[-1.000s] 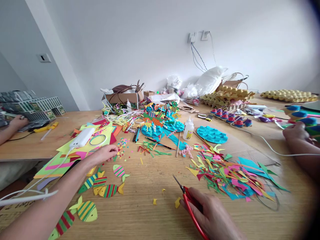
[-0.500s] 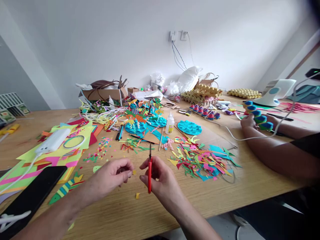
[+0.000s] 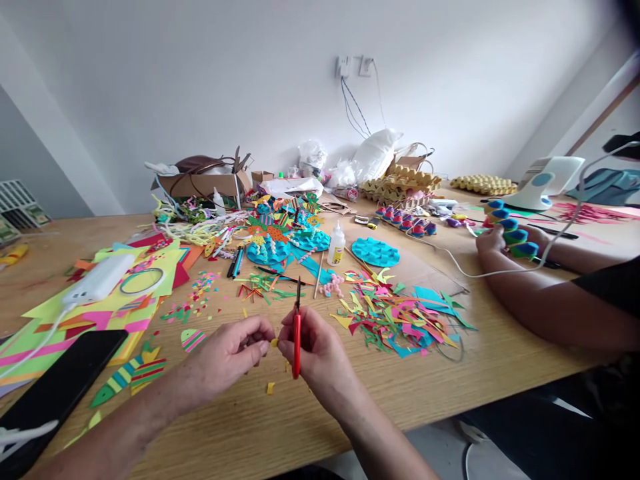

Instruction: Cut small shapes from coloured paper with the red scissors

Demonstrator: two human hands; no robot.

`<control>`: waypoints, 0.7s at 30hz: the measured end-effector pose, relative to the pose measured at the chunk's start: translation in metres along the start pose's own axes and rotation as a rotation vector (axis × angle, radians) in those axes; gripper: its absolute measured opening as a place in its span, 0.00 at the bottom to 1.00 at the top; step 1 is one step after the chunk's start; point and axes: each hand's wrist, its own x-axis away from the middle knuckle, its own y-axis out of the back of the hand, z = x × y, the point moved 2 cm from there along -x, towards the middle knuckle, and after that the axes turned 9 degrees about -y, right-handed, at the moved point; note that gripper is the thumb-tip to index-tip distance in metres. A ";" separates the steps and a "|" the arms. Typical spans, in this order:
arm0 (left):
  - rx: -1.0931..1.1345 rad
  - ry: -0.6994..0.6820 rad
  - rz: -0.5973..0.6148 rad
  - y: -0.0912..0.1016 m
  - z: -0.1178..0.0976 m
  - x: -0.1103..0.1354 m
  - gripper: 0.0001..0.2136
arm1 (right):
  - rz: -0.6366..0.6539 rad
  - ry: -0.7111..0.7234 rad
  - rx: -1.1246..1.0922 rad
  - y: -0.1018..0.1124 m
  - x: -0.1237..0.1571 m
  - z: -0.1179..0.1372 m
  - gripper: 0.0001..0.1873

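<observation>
Both hands meet low over the near edge of the tabletop (image 3: 350, 407), almost touching. Right hand (image 3: 315, 353) closed around the red-handled scissors (image 3: 297, 333), long axis running straight away from the person toward the far edge, dark blades up and looking shut or nearly so. Left hand (image 3: 227, 357) curled, thumb and fingertips pinched on a tiny yellow paper scrap (image 3: 274, 342), which sits just left of the scissor handles, between the two hands. Left hand has it, right hand just beside. Left forearm comes in from the near left corner, right forearm from the near edge, wrists angled inward. Another yellow scrap (image 3: 270, 388) lies on the wood under the hands. Striped paper fish (image 3: 192, 339) left of them, colored offcut pile (image 3: 400, 320) right of them. Another person's forearm (image 3: 540, 303) rests along the right edge, well apart
</observation>
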 end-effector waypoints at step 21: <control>0.351 -0.077 -0.227 -0.007 -0.004 0.003 0.09 | 0.053 0.032 0.523 0.006 0.038 -0.009 0.11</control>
